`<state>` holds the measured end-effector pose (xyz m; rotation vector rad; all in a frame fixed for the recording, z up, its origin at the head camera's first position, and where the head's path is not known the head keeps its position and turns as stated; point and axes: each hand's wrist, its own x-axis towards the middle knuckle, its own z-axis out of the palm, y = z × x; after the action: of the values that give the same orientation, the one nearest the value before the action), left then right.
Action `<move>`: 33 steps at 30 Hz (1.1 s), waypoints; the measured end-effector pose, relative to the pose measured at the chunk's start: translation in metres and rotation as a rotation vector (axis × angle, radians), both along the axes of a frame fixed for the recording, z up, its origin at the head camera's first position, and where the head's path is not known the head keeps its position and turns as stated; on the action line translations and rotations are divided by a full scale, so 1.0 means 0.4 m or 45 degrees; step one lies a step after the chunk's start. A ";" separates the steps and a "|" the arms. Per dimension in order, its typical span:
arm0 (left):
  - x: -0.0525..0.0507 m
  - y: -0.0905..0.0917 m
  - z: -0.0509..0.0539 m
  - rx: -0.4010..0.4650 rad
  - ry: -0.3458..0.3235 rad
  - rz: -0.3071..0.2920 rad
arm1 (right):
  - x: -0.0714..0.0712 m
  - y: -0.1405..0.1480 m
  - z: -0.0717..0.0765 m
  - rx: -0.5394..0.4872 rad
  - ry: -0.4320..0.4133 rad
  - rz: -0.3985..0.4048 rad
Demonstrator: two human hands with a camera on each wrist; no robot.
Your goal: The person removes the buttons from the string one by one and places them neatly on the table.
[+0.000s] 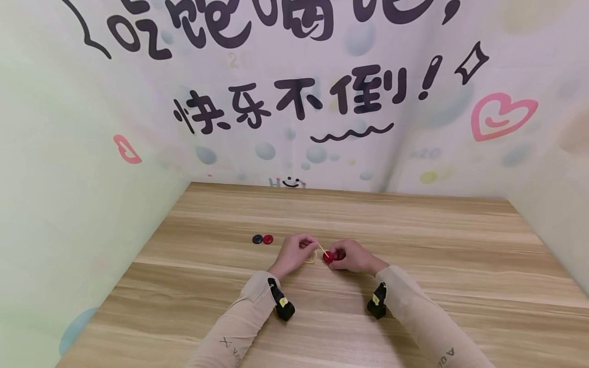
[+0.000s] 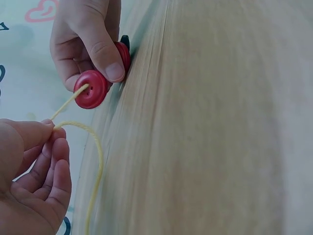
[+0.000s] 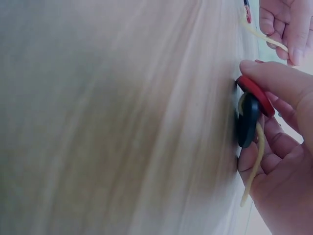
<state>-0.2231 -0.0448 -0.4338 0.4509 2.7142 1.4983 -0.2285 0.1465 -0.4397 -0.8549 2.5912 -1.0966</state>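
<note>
My left hand (image 2: 36,169) pinches a yellow string (image 2: 98,161) between thumb and fingertips. From there, one stretch runs taut into a hole of a red button (image 2: 91,89), while the rest hangs in a loop. Thumb and fingers of my right hand (image 1: 354,256) grip the red button just above the tabletop. Against the same hand, the right wrist view shows another red button (image 3: 261,98) and a dark button (image 3: 248,120) strung together, with a string tail (image 3: 257,169) below them. Parts of these are hidden by the fingers.
A loose dark button (image 1: 257,239) and a red one (image 1: 268,239) lie side by side on the wood-grain table (image 1: 193,296), left of the hands. A printed backdrop (image 1: 294,153) stands along its back edge, with pale walls at both sides.
</note>
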 end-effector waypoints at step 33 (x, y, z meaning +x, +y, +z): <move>0.008 -0.007 -0.003 -0.032 0.025 -0.108 | 0.012 0.003 0.002 -0.233 0.032 -0.224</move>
<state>-0.2198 -0.0477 -0.4349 0.5755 2.6882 1.4456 -0.2237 0.1477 -0.4389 -0.6903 2.6595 -1.3972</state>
